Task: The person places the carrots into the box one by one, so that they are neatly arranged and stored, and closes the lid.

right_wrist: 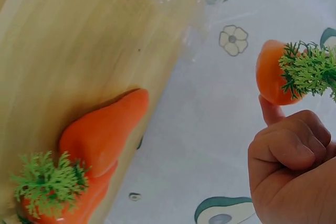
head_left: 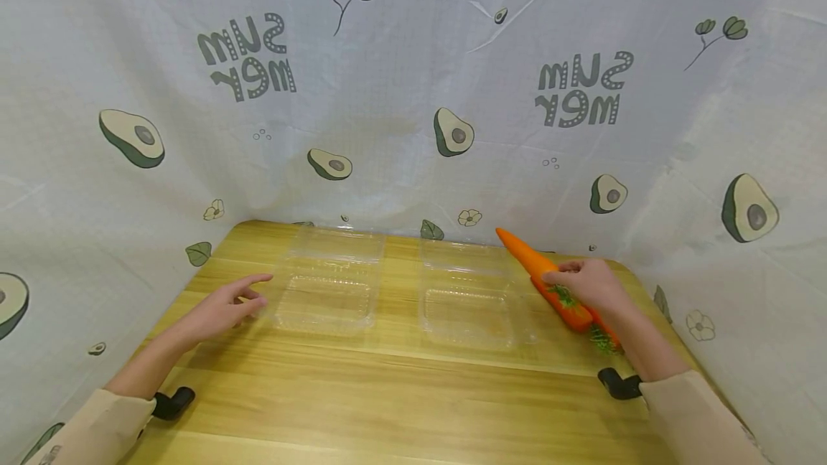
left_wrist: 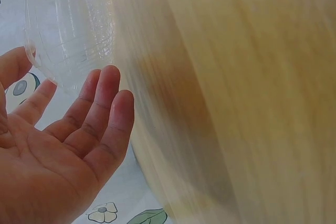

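My right hand (head_left: 591,285) grips an orange carrot (head_left: 526,253) with a green leafy top. That carrot's narrow tip points away toward the back curtain. Just beneath it, more carrots (head_left: 573,316) lie on the table, and the right wrist view shows these carrots (right_wrist: 105,135) resting apart from the held one. My left hand (head_left: 222,311) hovers at the left side of a clear plastic box (head_left: 326,301), its fingers loosely spread and holding nothing. In the left wrist view the palm faces up beside the clear box (left_wrist: 68,19).
A second clear plastic box (head_left: 468,316) stands between the first box and the carrots, its lid raised toward the back. The wooden table (head_left: 388,393) ends at a white curtain (head_left: 400,77) printed with avocados, which surrounds it at the back and sides.
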`<state>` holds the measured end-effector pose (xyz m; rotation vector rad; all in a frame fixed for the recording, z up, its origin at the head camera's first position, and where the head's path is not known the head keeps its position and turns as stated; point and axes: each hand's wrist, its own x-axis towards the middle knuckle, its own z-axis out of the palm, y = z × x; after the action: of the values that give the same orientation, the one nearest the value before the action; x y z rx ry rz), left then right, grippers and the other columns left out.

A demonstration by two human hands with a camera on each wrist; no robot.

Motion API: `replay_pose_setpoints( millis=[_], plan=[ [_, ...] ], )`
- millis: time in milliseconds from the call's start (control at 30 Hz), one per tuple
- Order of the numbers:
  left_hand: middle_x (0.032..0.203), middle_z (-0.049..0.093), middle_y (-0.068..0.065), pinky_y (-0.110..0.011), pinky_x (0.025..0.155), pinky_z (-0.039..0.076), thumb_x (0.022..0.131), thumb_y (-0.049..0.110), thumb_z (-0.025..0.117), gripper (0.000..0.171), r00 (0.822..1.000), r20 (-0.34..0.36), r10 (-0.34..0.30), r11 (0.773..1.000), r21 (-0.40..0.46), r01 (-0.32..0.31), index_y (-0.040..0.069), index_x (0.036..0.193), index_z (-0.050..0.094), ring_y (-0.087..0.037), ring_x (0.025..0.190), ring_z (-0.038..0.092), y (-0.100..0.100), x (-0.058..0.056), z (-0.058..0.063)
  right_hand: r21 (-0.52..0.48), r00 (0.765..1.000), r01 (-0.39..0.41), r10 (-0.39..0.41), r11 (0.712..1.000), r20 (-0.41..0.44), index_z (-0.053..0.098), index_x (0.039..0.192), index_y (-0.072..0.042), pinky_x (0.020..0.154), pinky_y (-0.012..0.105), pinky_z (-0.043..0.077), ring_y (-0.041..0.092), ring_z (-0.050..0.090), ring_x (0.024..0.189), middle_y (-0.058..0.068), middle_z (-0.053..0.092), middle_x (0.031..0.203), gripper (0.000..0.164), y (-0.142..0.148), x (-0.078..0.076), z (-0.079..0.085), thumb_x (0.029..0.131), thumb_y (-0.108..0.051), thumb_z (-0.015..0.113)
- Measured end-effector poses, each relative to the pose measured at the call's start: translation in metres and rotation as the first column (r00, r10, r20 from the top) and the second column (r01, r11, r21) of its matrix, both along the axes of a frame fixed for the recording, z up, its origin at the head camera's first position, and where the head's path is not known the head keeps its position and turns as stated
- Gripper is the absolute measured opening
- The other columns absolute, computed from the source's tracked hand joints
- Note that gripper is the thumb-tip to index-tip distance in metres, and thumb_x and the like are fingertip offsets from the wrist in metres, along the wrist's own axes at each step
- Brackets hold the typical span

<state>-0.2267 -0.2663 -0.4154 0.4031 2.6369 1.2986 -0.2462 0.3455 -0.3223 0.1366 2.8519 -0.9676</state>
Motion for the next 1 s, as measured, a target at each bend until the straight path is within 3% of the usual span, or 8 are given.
replay_pose_setpoints(
  millis=[100, 333, 500, 1000],
  plan=[
    [0.127, 0.058, -0.027, -0.038, 0.073, 0.052, 0.105, 0.026, 0.054, 0.058, 1.0, -0.004, -0.001, 1.0, -0.002, 0.001, 0.006, 0.156, 0.035, -0.025, 0.092, 0.065, 0.0, 0.0, 0.001, -0.001, 1.0, -0.012, 0.012, 1.0, 0.003, 0.05, 0.141, 0.009, 0.101, 0.058, 0.042, 0.049, 0.044, 0.127, 0.035, 0.04, 0.147, 0.078, -0.006, -0.002, 0.005, 0.092, -0.05, 0.068],
    [0.127, 0.059, -0.025, -0.038, 0.074, 0.052, 0.105, 0.027, 0.055, 0.058, 1.0, 0.006, 0.009, 1.0, -0.011, -0.009, 0.008, 0.156, 0.035, -0.024, 0.092, 0.065, 0.0, -0.002, 0.0, -0.004, 0.999, -0.043, 0.043, 0.999, 0.004, 0.054, 0.137, 0.009, 0.096, 0.054, 0.043, 0.04, 0.048, 0.115, 0.032, 0.048, 0.141, 0.074, -0.017, -0.008, 0.009, 0.092, -0.048, 0.069],
    [0.127, 0.059, -0.025, -0.038, 0.075, 0.052, 0.105, 0.027, 0.055, 0.058, 1.0, 0.01, 0.01, 1.0, -0.013, -0.01, 0.009, 0.156, 0.035, -0.024, 0.093, 0.065, 0.0, -0.002, 0.0, -0.031, 0.998, -0.063, 0.063, 0.998, 0.01, 0.049, 0.142, 0.009, 0.105, 0.06, 0.038, 0.044, 0.044, 0.127, 0.032, 0.042, 0.149, 0.079, -0.027, -0.013, 0.011, 0.092, -0.048, 0.069],
    [0.127, 0.059, -0.025, -0.038, 0.074, 0.052, 0.105, 0.026, 0.055, 0.058, 1.0, 0.003, 0.009, 1.0, -0.009, -0.009, 0.009, 0.156, 0.035, -0.024, 0.092, 0.065, -0.001, -0.002, -0.002, 0.007, 0.99, -0.136, 0.136, 0.991, -0.025, 0.057, 0.136, 0.007, 0.092, 0.045, 0.048, 0.035, 0.054, 0.112, 0.028, 0.057, 0.135, 0.072, -0.06, -0.027, 0.018, 0.087, -0.042, 0.075]
  ],
)
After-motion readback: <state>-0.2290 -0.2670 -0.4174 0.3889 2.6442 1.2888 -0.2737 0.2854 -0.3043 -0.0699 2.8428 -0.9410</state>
